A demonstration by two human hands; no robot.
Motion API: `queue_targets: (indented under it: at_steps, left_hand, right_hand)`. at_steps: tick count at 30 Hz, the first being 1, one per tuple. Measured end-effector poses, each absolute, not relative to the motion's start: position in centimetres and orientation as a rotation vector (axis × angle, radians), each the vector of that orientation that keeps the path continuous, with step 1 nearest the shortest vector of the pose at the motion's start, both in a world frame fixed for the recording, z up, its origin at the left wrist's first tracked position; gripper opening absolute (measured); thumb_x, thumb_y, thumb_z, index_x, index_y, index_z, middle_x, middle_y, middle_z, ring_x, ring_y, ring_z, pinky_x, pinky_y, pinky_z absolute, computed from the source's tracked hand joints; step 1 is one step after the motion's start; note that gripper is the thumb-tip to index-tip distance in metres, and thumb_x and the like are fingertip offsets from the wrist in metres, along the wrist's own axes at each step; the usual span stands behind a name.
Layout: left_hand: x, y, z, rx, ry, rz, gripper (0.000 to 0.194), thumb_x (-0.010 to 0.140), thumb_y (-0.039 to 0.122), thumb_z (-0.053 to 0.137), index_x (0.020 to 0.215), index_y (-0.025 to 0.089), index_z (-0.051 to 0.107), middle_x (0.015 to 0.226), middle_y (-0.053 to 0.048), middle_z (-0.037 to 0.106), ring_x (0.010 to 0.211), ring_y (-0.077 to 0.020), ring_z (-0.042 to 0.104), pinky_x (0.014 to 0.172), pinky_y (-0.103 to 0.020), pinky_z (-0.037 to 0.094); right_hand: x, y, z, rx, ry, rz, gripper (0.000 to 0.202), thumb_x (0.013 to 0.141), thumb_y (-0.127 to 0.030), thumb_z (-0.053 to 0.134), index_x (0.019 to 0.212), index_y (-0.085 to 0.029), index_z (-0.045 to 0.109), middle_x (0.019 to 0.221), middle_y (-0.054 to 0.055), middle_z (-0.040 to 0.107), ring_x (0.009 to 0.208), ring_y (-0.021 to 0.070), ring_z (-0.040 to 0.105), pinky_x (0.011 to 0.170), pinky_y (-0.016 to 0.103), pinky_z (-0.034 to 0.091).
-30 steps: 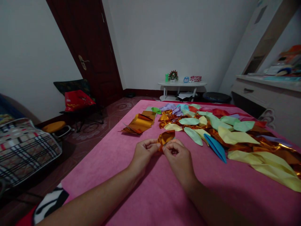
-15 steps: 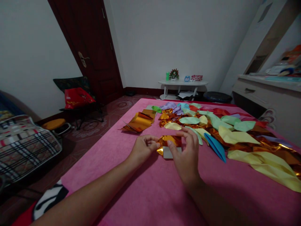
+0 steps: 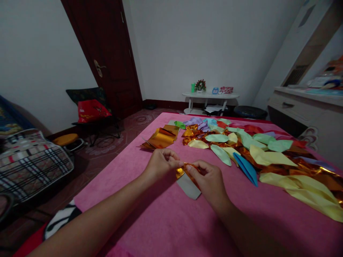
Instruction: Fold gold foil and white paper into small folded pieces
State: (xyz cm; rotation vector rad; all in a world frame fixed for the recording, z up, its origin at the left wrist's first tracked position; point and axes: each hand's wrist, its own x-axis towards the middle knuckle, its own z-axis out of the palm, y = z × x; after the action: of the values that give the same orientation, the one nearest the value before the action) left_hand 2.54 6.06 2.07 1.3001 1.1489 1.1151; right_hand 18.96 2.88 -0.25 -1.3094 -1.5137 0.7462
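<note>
Both hands pinch one small sheet of gold foil paper (image 3: 189,185), partly folded, its pale back facing me. My left hand (image 3: 164,163) grips its upper left corner between thumb and fingertips. At the upper right edge, the thumb and fingers of my right hand (image 3: 208,177) are closed on the folded gold strip. The paper hangs tilted just above the pink cloth (image 3: 155,221). Beyond my left hand lies a loose stack of gold foil sheets (image 3: 161,138). A folded blue paper (image 3: 245,168) rests to the right of my right hand.
Folded papers in yellow (image 3: 270,157), green (image 3: 280,144), purple and gold spread over the table's right side. Left of the table stand a folding chair with a red bag (image 3: 93,111) and a plaid padded item (image 3: 37,167). A white side table (image 3: 210,95) is against the wall.
The gold paper has turned from lying level to a slant, with more of its pale side showing. My right fingers have curled from spread to a pinch on its edge. The view shifted slightly.
</note>
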Motion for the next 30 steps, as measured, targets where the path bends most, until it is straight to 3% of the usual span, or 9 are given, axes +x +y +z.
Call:
queue_targets:
  at_steps: [4, 7, 11, 14, 18, 22, 25, 30]
  left_hand:
    - [2.0, 6.5, 2.7, 1.298, 1.092, 0.968, 0.034, 0.043, 0.029, 0.089, 0.059, 0.010, 0.067, 0.052, -0.003, 0.063, 0.045, -0.0083, 0.053, 0.046, -0.019, 0.040]
    - [0.6, 7.8, 3.5, 1.385, 1.022, 0.761, 0.029, 0.047, 0.030, 0.088, 0.060, 0.012, 0.071, 0.053, -0.003, 0.064, 0.045, -0.0083, 0.052, 0.045, -0.018, 0.039]
    - [-0.6, 9.7, 4.0, 1.445, 0.932, 0.427, 0.025, 0.051, 0.033, 0.086, 0.060, 0.013, 0.073, 0.051, -0.003, 0.063, 0.043, -0.0071, 0.049, 0.043, -0.017, 0.036]
    - [0.1, 10.2, 3.5, 1.472, 0.939, 0.418, 0.022, 0.050, 0.029, 0.085, 0.060, 0.014, 0.073, 0.051, -0.003, 0.063, 0.042, -0.0078, 0.049, 0.042, -0.018, 0.036]
    - [2.1, 9.8, 2.2, 1.514, 0.922, 0.514, 0.015, 0.052, 0.021, 0.082, 0.058, 0.012, 0.072, 0.053, -0.004, 0.066, 0.044, -0.0095, 0.053, 0.045, -0.020, 0.041]
    - [2.7, 9.2, 0.4, 1.663, 1.003, 0.644, 0.009, 0.061, 0.018, 0.075, 0.061, 0.011, 0.071, 0.059, -0.006, 0.067, 0.048, -0.0118, 0.057, 0.048, -0.021, 0.043]
    - [2.3, 8.6, -0.5, 1.900, 1.143, 0.707, 0.011, 0.065, 0.022, 0.075, 0.067, 0.013, 0.071, 0.061, -0.004, 0.065, 0.052, -0.0128, 0.057, 0.050, -0.022, 0.041]
    - [2.0, 7.2, -0.3, 2.392, 1.148, 0.821, 0.012, 0.073, 0.026, 0.072, 0.076, 0.017, 0.066, 0.083, -0.005, 0.063, 0.079, -0.0171, 0.056, 0.070, -0.026, 0.042]
  right_hand:
    - [19.2, 2.7, 0.4, -1.274, -1.429, 1.099, 0.030, 0.077, -0.041, 0.061, 0.059, -0.018, 0.060, 0.052, -0.003, 0.055, 0.047, 0.0112, 0.048, 0.044, 0.022, 0.032]
    - [19.7, 3.1, 1.1, -1.128, -1.431, 1.364, 0.033, 0.081, -0.041, 0.054, 0.057, -0.017, 0.057, 0.055, -0.001, 0.055, 0.051, 0.0123, 0.051, 0.048, 0.023, 0.038]
    - [20.7, 4.1, 1.9, -1.138, -1.495, 1.025, 0.015, 0.072, -0.025, 0.058, 0.081, -0.017, 0.067, 0.078, 0.004, 0.067, 0.072, 0.0176, 0.061, 0.070, 0.031, 0.049]
    - [21.1, 4.3, 2.1, -1.107, -1.576, 0.843, 0.021, 0.066, -0.016, 0.056, 0.083, -0.018, 0.067, 0.087, 0.006, 0.068, 0.080, 0.0191, 0.062, 0.075, 0.033, 0.050]
    - [20.9, 3.5, 1.7, -1.121, -1.823, 1.003, 0.011, 0.073, -0.020, 0.056, 0.074, -0.017, 0.066, 0.075, 0.003, 0.065, 0.068, 0.0153, 0.058, 0.062, 0.026, 0.047]
    - [20.8, 2.5, 0.6, -1.260, -1.926, 1.063, 0.009, 0.071, -0.015, 0.057, 0.069, -0.017, 0.065, 0.061, -0.003, 0.052, 0.050, 0.0091, 0.043, 0.045, 0.021, 0.033]
    - [21.1, 2.0, 0.2, -1.287, -1.986, 1.032, 0.015, 0.069, -0.008, 0.053, 0.069, -0.018, 0.065, 0.063, -0.003, 0.052, 0.051, 0.0088, 0.043, 0.046, 0.021, 0.033]
    - [21.7, 1.3, 0.2, -1.177, -2.089, 0.947, 0.021, 0.071, -0.003, 0.050, 0.069, -0.019, 0.064, 0.074, 0.000, 0.056, 0.059, 0.0107, 0.050, 0.054, 0.024, 0.038]
